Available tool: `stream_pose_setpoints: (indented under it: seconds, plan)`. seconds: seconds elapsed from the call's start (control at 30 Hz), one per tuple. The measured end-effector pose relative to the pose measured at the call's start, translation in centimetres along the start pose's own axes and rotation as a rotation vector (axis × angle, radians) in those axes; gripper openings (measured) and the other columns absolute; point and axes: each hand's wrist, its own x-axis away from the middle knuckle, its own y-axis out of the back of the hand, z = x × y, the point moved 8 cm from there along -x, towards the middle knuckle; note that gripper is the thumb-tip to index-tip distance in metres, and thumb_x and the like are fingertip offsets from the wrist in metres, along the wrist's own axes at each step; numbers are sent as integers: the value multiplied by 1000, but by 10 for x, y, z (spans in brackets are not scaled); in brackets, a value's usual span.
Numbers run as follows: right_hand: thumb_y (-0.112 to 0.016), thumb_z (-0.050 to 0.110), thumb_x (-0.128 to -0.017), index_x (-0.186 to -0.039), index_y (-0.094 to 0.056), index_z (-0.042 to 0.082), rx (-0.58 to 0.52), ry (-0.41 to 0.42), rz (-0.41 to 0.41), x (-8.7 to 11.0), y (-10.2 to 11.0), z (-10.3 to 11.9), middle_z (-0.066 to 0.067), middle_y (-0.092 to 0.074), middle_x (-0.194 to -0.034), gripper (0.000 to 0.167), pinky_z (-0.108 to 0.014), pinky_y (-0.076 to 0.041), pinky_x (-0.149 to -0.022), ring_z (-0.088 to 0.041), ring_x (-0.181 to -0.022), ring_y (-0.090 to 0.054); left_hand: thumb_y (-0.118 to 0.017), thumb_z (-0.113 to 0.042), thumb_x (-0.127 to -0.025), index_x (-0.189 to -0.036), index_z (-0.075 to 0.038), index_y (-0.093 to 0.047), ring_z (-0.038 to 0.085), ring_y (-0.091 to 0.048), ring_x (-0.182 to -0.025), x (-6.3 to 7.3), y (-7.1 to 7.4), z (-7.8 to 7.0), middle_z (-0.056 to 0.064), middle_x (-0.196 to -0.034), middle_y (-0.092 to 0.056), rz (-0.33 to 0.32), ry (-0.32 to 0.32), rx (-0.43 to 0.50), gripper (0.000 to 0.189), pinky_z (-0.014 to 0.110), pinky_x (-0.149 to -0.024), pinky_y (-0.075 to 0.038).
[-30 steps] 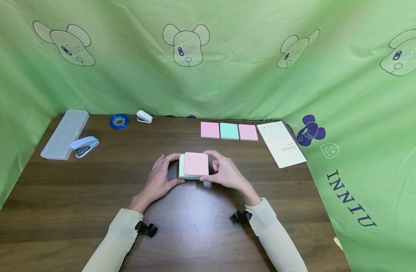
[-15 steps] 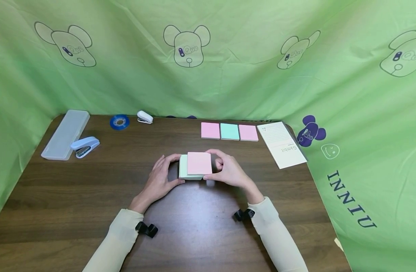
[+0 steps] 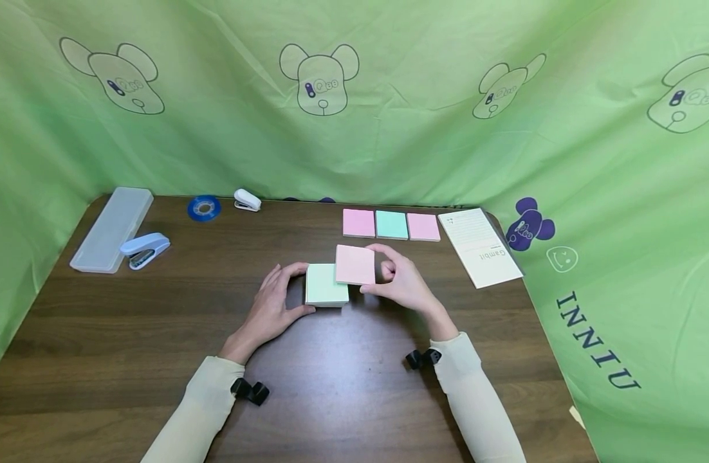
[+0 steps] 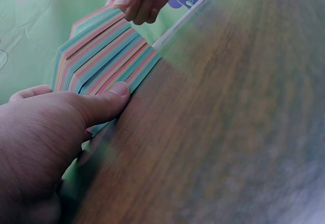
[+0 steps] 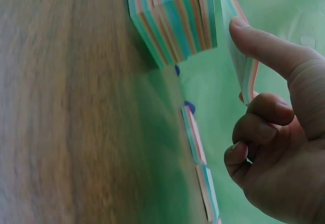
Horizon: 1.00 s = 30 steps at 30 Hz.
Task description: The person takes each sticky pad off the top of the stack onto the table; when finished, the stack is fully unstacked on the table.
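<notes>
A stack of sticky note pads (image 3: 327, 285), pale green on top and striped in several colours along its sides, stands on the table in front of me. My left hand (image 3: 269, 308) grips its left side, thumb at the near edge and fingers at the far edge. In my right hand (image 3: 405, 283) a pink-topped sticky note pad (image 3: 355, 264) is pinched between thumb and index finger, the other fingers curled in. The right wrist view shows that thin pad (image 5: 238, 46) raised apart from the stack (image 5: 175, 23). In the head view it overlaps the stack's far right corner.
Behind stand a pink pad (image 3: 358, 222), a mint pad (image 3: 392, 224) and another pink pad (image 3: 423, 226) in a row. A notepad (image 3: 480, 247) lies at right. At left are a pencil case (image 3: 112, 229), a stapler (image 3: 145, 249), blue tape (image 3: 204, 208) and a small white stapler (image 3: 247, 200).
The pink-topped pad has slid right across the stack, then lifted away and back with my right hand, uncovering the pale green top. My left hand has stayed on the stack.
</notes>
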Motion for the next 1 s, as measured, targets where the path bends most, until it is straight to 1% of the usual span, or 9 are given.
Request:
stream_pose_setpoints:
  seconds: [0.2,0.43,0.73,0.83,1.0]
  plan:
    - [-100,7,-81,-151,-61,9,-5,6,-53,-3,8,-11,4,-28,-74,81,-27,-22,-64,-10,-67,-27,-100,-9,-82,-158,-11,-46,33,-53,-149,0,0,0,12,-157,-61,0,5,2,93,63,-138,-19]
    - [-99,7,-83,-150,-61,13,0,-10,-108,-6,14,-24,5,-29,-73,77,-26,-24,-65,-9,-68,-28,-100,-9,-82,-158,-11,-47,33,-54,-149,0,1,0,11,-156,-61,-5,-3,-4,93,62,-138,-19]
    - [-98,9,-84,-155,-57,8,15,-46,-159,-11,18,-37,8,-30,-70,82,-25,-27,-63,-9,-65,-29,-100,-9,-82,-158,-10,-47,34,-53,-149,0,0,-1,12,-156,-61,-2,-1,-2,93,63,-138,-19]
    - [-98,10,-85,-156,-57,7,47,-41,-167,-14,18,-39,7,-31,-69,82,-26,-26,-62,-8,-64,-29,-101,-8,-82,-157,-10,-47,34,-54,-148,0,0,0,12,-155,-61,-7,-9,-3,93,63,-137,-20]
    - [-99,15,-84,-154,-58,8,143,-16,-160,-17,16,-44,7,-34,-69,81,-27,-27,-62,-8,-64,-31,-101,-8,-81,-157,-9,-48,34,-54,-148,1,0,-1,13,-155,-62,-8,-11,-3,92,63,-137,-20]
